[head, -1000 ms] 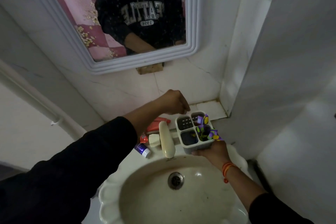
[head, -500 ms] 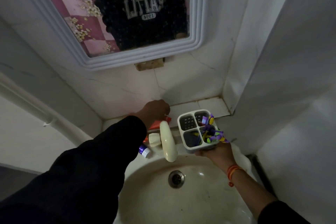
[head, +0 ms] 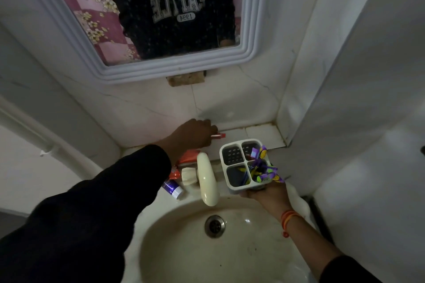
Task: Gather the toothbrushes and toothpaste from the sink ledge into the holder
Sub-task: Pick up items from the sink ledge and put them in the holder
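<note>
The left hand (head: pixel 195 132) is curled over a small red item (head: pixel 218 135) at the back of the ledge (head: pixel 264 135), seemingly pinching it, though the fingers hide the grip. The right hand (head: pixel 266 193) cups the holder (head: pixel 241 163) from below, over the sink's back rim, brushes (head: pixel 262 167) already in it. A red tube (head: pixel 188 156) lies behind the tap (head: pixel 207 179): light, soft and slick, so best pinched mid-body

The tap (head: pixel 207 181) rises mid-ledge, splitting the sink ledge (head: pixel 264 135) in two. Left of the tap the ledge is crowded: an orange tube (head: pixel 187 156), a tap knob (head: pixel 189 176) and a purple tube (head: pixel 173 189) lie close together. Right of the tap, bare tile runs to the corner walls, which close that side. In front of the tap the basin (head: pixel 184 248) lies open.
</note>
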The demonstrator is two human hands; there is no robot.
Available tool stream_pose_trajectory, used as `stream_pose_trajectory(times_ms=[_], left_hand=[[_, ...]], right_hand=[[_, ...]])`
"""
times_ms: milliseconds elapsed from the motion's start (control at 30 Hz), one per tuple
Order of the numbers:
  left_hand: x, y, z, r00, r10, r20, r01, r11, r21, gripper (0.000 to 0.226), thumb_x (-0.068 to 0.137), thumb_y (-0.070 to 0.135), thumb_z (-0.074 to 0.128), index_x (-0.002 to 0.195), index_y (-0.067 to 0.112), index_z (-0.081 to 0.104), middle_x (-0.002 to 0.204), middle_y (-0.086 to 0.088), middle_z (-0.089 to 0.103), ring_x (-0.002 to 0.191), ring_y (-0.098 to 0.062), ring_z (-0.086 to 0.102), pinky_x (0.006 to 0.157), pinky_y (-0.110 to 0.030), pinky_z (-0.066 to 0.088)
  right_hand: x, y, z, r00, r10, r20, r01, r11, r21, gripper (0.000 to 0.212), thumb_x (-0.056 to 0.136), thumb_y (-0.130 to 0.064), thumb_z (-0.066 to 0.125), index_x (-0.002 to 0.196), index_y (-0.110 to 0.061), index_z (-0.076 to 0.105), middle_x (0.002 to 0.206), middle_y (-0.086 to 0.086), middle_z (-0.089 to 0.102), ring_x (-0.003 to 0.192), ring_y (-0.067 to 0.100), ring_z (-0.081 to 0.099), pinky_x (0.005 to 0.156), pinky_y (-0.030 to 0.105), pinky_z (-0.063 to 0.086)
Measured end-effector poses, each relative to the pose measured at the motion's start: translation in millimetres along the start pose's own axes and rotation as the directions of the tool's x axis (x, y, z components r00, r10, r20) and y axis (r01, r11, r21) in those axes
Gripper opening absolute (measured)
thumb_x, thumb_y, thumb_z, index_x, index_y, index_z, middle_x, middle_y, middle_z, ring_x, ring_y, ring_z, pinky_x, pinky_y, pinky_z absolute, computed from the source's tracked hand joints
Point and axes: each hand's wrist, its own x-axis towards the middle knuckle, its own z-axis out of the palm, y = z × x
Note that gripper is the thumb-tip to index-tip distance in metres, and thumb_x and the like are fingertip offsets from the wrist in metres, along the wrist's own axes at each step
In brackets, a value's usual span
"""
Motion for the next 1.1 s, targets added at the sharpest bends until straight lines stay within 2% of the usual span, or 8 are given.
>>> stream_pose_trajectory(times_ms=[100,200,333,433,533,700,900,1100], left_hand=[[-10.1,14.5,-40.8,1.000,-0.007,-0.017,0.004,0.991,-0.136,0.037,0.097,0.038,0.059,0.130,0.021,0.062,0.106,-0.003,0.071,0.096,-0.025,0.068,0.082,-0.037,0.054],[-13.7,30.4,-76.9,0.998,-0.044,-0.045,0.030,0.958,-0.285,0.037,0.086,0.041,0.076,0.118,0.023,0.073,0.084,0.007,0.066,0.074,-0.014,0.068,0.071,-0.032,0.056],[-15.2,55.3,-112.3,0.996,-0.038,-0.086,0.019,0.977,-0.213,0.033,0.086,0.033,0.077,0.116,0.018,0.076,0.111,-0.004,0.069,0.095,-0.017,0.061,0.081,-0.032,0.054],[-19.3,72.3,-123.4,0.995,-0.047,-0.092,0.019,0.960,-0.280,0.040,0.077,0.036,0.085,0.110,0.015,0.076,0.107,-0.002,0.072,0.096,-0.018,0.067,0.087,-0.034,0.059],[-18.3,88.9,-115.0,0.990,-0.049,-0.134,0.003,0.946,-0.325,0.040,0.073,0.037,0.088,0.104,0.017,0.073,0.102,0.000,0.064,0.093,-0.018,0.066,0.077,-0.030,0.056],[-14.7,106.3,-88.0,0.995,-0.015,-0.103,-0.020,0.943,-0.331,0.025,0.080,0.016,0.080,0.105,0.018,0.075,0.106,-0.007,0.070,0.096,-0.023,0.070,0.077,-0.033,0.060],[-20.0,98.1,-79.9,1.000,0.011,-0.008,-0.013,0.928,-0.371,0.026,0.083,0.019,0.077,0.109,0.019,0.080,0.102,-0.002,0.079,0.095,-0.017,0.070,0.085,-0.027,0.054],[-28.3,45.4,-82.2,0.980,-0.195,0.037,0.180,0.799,-0.573,0.021,0.080,0.009,0.082,0.099,0.015,0.082,0.091,-0.004,0.081,0.080,-0.015,0.075,0.085,-0.031,0.062]], right_hand=[[-2.1,-1.7,-1.2,0.999,0.042,0.030,-0.039,0.995,-0.095,0.072,0.043,-0.018,0.099,0.105,-0.026,0.065,0.102,-0.007,0.072,0.108,0.010,0.068,0.083,0.025,0.058],[-1.2,1.5,-1.7,1.000,0.014,-0.021,-0.016,0.995,-0.099,0.077,0.039,-0.018,0.100,0.106,-0.031,0.064,0.101,-0.015,0.072,0.099,-0.009,0.065,0.084,0.018,0.058],[-5.0,-4.9,-0.7,0.994,0.095,0.056,-0.084,0.981,-0.175,0.054,0.051,-0.026,0.096,0.096,-0.018,0.067,0.094,-0.008,0.070,0.091,0.005,0.065,0.079,0.016,0.051],[-3.2,-1.1,-2.4,1.000,0.018,-0.006,-0.018,0.992,-0.129,0.074,0.044,-0.008,0.098,0.111,-0.013,0.067,0.101,-0.009,0.071,0.094,-0.008,0.066,0.074,0.000,0.047],[-4.6,-2.3,-2.3,1.000,-0.015,0.006,0.015,0.994,-0.105,0.076,0.043,-0.003,0.097,0.113,-0.008,0.067,0.101,-0.007,0.072,0.094,-0.013,0.065,0.072,-0.001,0.047],[-5.4,-6.2,-3.4,1.000,-0.024,-0.006,0.024,0.996,-0.085,0.076,0.045,0.005,0.095,0.115,-0.001,0.065,0.105,0.006,0.071,0.091,-0.001,0.065,0.066,-0.004,0.045],[-1.0,-2.0,-1.8,0.999,-0.043,0.000,0.043,0.997,-0.064,0.081,0.046,0.005,0.095,0.119,-0.002,0.063,0.109,0.006,0.070,0.104,0.018,0.063,0.067,-0.005,0.043],[-2.3,-2.7,-0.1,0.998,-0.056,0.007,0.057,0.997,-0.045,0.080,0.044,0.002,0.096,0.117,-0.006,0.064,0.102,-0.002,0.070,0.100,0.012,0.064,0.071,-0.006,0.042]])
